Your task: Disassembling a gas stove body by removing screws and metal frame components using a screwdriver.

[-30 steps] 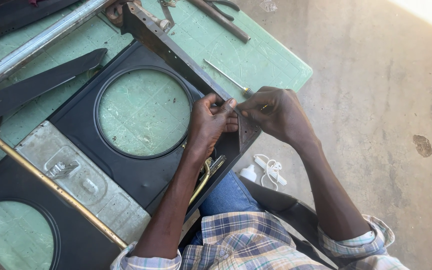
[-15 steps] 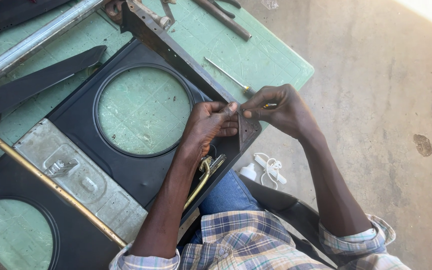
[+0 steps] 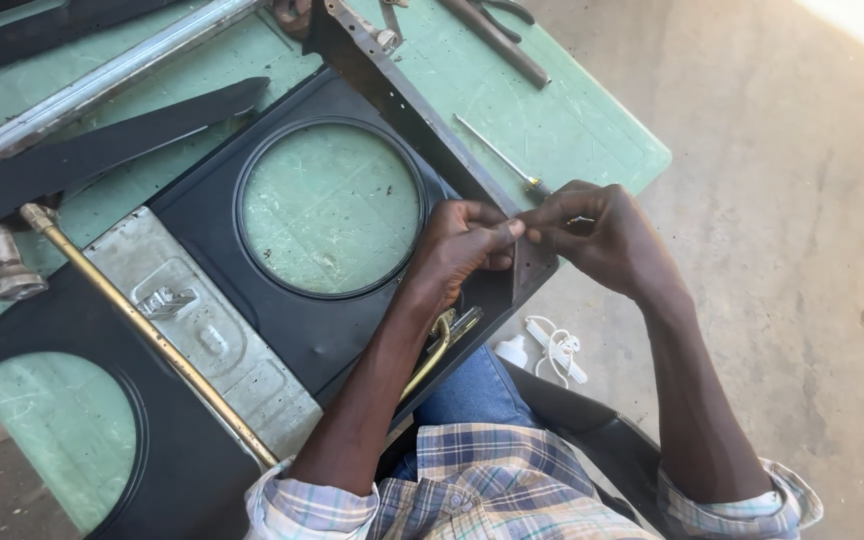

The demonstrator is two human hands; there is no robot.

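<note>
My left hand (image 3: 462, 245) and my right hand (image 3: 607, 240) meet fingertip to fingertip over the near right corner of a black panel (image 3: 282, 335) with a round hole. Both pinch a small part (image 3: 530, 226) that is too small to identify. A glint of metal (image 3: 580, 220) shows inside my right fingers. A thin screwdriver (image 3: 492, 150) lies on the green table (image 3: 572, 130), its handle end running under my right hand. A grey metal angle bar (image 3: 402, 100) lies along the panel's right edge and ends just below my fingertips.
A brass tube (image 3: 152, 335) crosses a grey metal plate (image 3: 202, 340). A second black panel (image 3: 42, 330) sits at the lower left. A black strip (image 3: 102, 150) and a steel pipe (image 3: 102, 75) lie at the back, pliers (image 3: 492, 35) top right. White cable (image 3: 557, 350) lies on the floor.
Both hands stay pinched together at the panel corner and have shifted only slightly. The panel and the tools have not moved.
</note>
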